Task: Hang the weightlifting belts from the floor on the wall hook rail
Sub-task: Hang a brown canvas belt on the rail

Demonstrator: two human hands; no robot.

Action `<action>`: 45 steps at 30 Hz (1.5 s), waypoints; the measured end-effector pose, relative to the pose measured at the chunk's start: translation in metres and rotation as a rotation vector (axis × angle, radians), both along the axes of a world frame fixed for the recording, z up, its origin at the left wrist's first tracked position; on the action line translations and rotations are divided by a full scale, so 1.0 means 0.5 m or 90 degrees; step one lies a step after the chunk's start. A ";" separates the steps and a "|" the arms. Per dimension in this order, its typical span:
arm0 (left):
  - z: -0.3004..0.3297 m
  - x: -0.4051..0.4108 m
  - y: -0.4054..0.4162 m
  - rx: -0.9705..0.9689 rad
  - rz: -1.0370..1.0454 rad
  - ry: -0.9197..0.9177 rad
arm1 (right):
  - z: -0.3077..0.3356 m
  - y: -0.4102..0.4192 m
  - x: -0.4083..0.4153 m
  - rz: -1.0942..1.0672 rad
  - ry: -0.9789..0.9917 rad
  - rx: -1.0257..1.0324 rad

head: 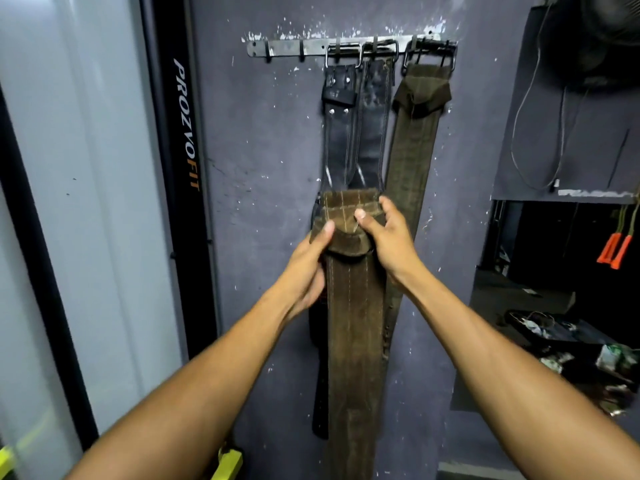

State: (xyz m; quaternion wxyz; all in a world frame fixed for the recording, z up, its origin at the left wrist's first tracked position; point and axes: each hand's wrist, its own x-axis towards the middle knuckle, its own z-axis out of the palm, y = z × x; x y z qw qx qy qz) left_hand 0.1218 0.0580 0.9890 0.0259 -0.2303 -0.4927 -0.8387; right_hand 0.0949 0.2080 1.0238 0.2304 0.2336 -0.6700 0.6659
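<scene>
Both hands' grip (313, 261) (388, 233) pinches brown belt (353, 323) top (thumbs front).

Orange-handled jump rope (613, 251) (right), fan (609, 36), cable (540, 133)

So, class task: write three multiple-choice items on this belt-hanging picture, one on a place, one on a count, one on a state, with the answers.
1. Where on the hook rail are the free hooks?
A. left end
B. right end
C. middle

2. How many belts hang from the rail?
A. one
B. three
C. five

3. What are the hands doing?
A. both hanging idle
B. both gripping the brown belt
C. one holding a hook

Answers:
1 A, the bare hooks sit left of the black belt.
2 B, two black belts and the olive belt hang there.
3 B, the left hand and right hand clasp its folded top.
</scene>
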 end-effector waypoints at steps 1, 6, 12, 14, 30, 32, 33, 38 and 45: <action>0.030 -0.008 0.002 -0.010 0.051 -0.004 | -0.015 -0.005 -0.001 -0.005 0.000 0.014; 0.036 -0.026 0.019 -0.041 0.172 -0.023 | -0.072 0.007 0.013 0.066 -0.061 -0.124; 0.039 -0.022 0.039 -0.022 0.146 0.034 | -0.227 0.036 0.061 0.102 -0.164 -0.010; 0.042 -0.020 0.048 -0.027 0.146 0.044 | -0.236 0.037 0.054 0.089 -0.173 -0.034; 0.141 0.005 0.027 -0.028 0.197 0.114 | -0.497 0.037 0.099 0.190 -0.371 0.037; 0.147 0.004 0.017 -0.024 0.203 0.115 | -0.522 0.032 0.106 0.148 -0.386 0.008; 0.147 0.007 0.016 -0.027 0.209 0.114 | -0.522 0.030 0.108 0.139 -0.389 0.000; 0.141 0.010 0.007 -0.011 0.221 0.103 | -0.555 0.037 0.110 0.148 -0.436 0.064; 0.137 0.019 0.016 -0.036 0.213 0.109 | -0.476 0.043 0.091 0.209 -0.408 0.041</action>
